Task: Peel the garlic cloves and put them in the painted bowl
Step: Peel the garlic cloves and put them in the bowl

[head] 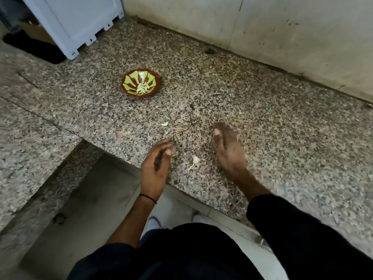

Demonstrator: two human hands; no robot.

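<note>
Hovering over the near edge of the counter (262, 118), the left hand (156, 164) and right hand (228, 150) are spread, holding nothing. A garlic clove (195, 160) lies between them. The painted bowl (129, 77) sits farther back, with peeled cloves (142, 88) inside.

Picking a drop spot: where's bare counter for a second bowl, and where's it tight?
Free: the granite counter right of the painted bowl, back to the wall, and the strip between the bowl and the white appliance. Tight: the front edge, where the left hand and right hand flank a garlic piece; a scrap lies beyond.
</note>
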